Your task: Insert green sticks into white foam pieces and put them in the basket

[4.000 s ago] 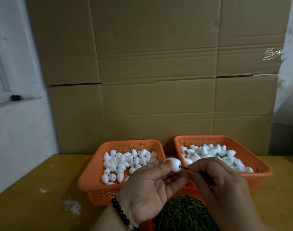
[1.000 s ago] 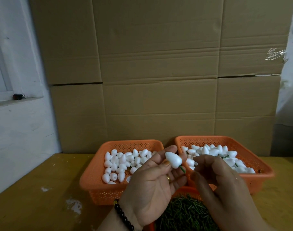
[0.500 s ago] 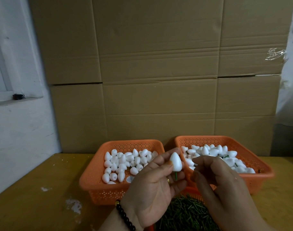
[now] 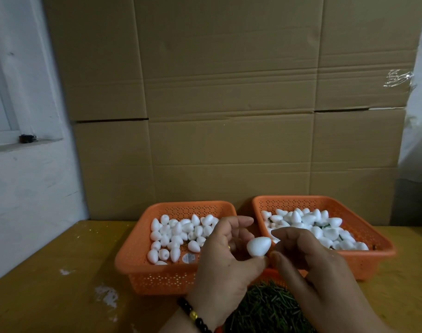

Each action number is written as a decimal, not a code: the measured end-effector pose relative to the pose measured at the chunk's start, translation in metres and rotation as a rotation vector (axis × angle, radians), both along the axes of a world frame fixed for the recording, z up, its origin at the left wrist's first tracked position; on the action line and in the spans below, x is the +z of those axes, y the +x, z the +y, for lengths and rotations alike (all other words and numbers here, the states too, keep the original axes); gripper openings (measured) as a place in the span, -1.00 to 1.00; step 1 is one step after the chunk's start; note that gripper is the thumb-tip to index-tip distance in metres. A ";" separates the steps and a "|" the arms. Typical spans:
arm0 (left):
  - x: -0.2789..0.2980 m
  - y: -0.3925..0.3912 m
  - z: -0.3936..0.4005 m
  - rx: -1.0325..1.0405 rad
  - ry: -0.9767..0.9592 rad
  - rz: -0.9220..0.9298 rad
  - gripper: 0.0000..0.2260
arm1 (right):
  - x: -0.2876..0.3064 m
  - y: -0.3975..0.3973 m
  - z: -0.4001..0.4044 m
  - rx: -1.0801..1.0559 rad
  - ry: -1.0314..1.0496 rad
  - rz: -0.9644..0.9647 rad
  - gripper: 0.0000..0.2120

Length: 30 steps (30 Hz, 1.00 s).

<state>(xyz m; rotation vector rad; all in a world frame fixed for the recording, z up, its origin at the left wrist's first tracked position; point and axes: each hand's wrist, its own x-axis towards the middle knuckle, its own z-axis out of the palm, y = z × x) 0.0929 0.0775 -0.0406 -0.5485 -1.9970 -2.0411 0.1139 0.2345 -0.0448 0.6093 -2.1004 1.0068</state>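
Observation:
A white egg-shaped foam piece [image 4: 258, 246] is held up between my two hands in front of the baskets. My left hand [image 4: 223, 260] supports it from below with the thumb, its upper fingers spread apart. The fingertips of my right hand [image 4: 311, 267] pinch at its right side and base. The green stick in it is hidden by the fingers. The left orange basket [image 4: 133, 263] holds plain foam pieces. In the right orange basket [image 4: 368, 263] lie foam pieces with green sticks. A pile of green sticks [image 4: 265, 306] lies below my hands.
The baskets stand on a yellow-brown table [image 4: 49, 284] with white scuff marks. A tall wall of cardboard [image 4: 229, 116] rises right behind them. A white wall with a window ledge [image 4: 17, 143] is at the left.
The foam piece has moved down and right from my left fingertips to the gap between both hands. My right fingers have closed in on it, and my left fingers have spread.

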 end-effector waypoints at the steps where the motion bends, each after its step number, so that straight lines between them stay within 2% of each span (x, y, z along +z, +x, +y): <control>1: 0.000 0.000 0.001 0.012 -0.015 0.033 -0.56 | 0.000 0.000 0.000 0.037 -0.018 -0.046 -0.82; 5: -0.001 0.004 0.003 0.073 -0.150 0.145 -0.57 | -0.001 -0.001 0.001 0.198 -0.133 -0.270 -0.71; 9: 0.002 0.008 0.004 0.133 -0.296 0.286 -0.57 | 0.000 -0.005 0.000 0.330 -0.288 -0.409 -0.80; 11: 0.004 0.007 0.003 0.127 -0.312 0.331 -0.60 | 0.002 -0.005 0.001 0.353 -0.341 -0.429 -0.63; 13: 0.004 0.005 0.001 0.115 -0.320 0.370 -0.65 | 0.002 -0.006 0.003 0.357 -0.366 -0.432 -0.49; 17: 0.004 0.002 -0.004 0.073 -0.309 0.338 -0.63 | 0.003 -0.006 0.006 0.314 -0.298 -0.409 -0.45; 22: 0.005 0.002 -0.004 0.077 -0.274 0.288 -0.64 | 0.004 -0.001 0.005 0.199 -0.171 -0.282 -0.69; 27: 0.006 0.005 -0.001 -0.061 -0.101 0.106 -0.68 | 0.009 0.002 0.004 0.147 -0.136 -0.193 -0.63; 30: 0.005 0.005 0.000 -0.051 -0.096 0.063 -0.68 | 0.009 0.003 0.005 0.128 -0.129 -0.172 -0.70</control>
